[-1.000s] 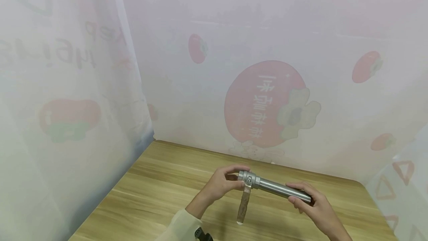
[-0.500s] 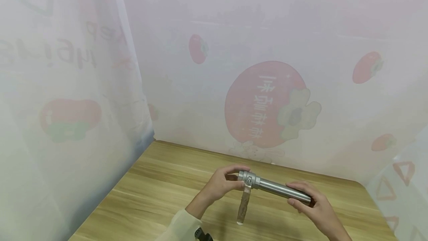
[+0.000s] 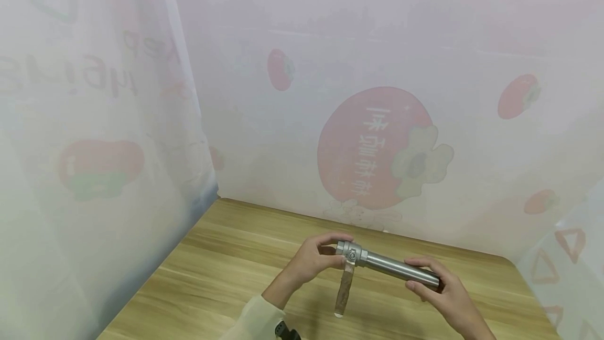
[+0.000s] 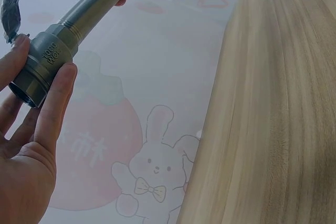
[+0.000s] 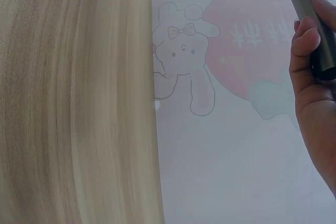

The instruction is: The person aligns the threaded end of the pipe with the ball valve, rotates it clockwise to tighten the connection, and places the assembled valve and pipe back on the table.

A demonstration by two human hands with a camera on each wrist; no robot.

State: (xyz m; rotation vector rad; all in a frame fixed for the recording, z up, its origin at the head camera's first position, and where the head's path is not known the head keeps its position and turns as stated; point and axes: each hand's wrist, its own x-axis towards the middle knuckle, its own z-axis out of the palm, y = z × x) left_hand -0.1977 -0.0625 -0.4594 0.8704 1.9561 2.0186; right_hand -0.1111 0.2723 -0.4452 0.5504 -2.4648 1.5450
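Observation:
A metal ball valve [image 3: 353,252] is joined to a straight steel pipe [image 3: 396,265], and the two are held above the table. From the valve a lever handle [image 3: 344,290] in a brownish, worn-looking wrap points toward the person. My left hand [image 3: 309,261] grips the valve's body between thumb and fingers. Raised lettering and the valve's open end show in the left wrist view, where the valve body [image 4: 50,56] sits among the fingertips. The pipe's far end is gripped by my right hand [image 3: 445,293]; in the right wrist view the fingers wrap round the pipe [image 5: 310,3].
Below the hands lies a wood-grain table [image 3: 226,256]. Pale curtains [image 3: 283,135] printed with red fruit and a rabbit rise behind it and at both sides. A black strap [image 3: 287,331] shows by the left sleeve [image 3: 257,319].
The right fingers have shifted slightly on the pipe's end: fingertips seen below it a second ago are now mostly hidden behind the thumb. The left hand and valve stay in place.

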